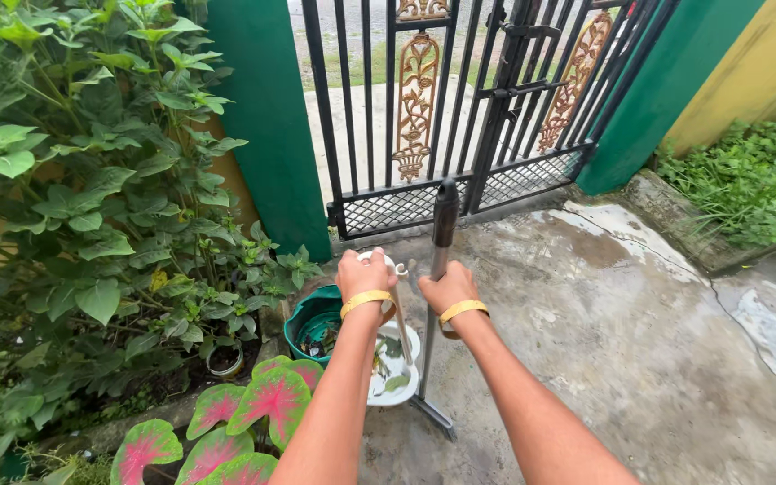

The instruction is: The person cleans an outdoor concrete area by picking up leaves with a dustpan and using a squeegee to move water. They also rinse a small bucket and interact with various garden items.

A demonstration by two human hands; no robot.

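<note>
Right hand is wrapped tight around the metal pole, which stands nearly upright just in front of the black gate, its dark grip at the top and its flat foot down on the wet concrete floor. Left hand, just beside the pole on its left, is clenched on the white handle of the white dustpan; the pan hangs low, touching or almost touching the pole's lower half, with a few green leaves lying in it. Both wrists carry a yellow band.

Left of the pole, right behind the dustpan, sits a green bucket with dark debris inside. Further left of the pole and nearer the camera, pink-and-green caladium leaves spread out, and beyond them a tall leafy shrub fills the side. A small white pot is tucked under the shrub.

Past the pole, the gate shows gold ornaments and mesh along the bottom, hung between green pillars. Well to the pole's right, a patch of low weeds lies against a yellow wall.
</note>
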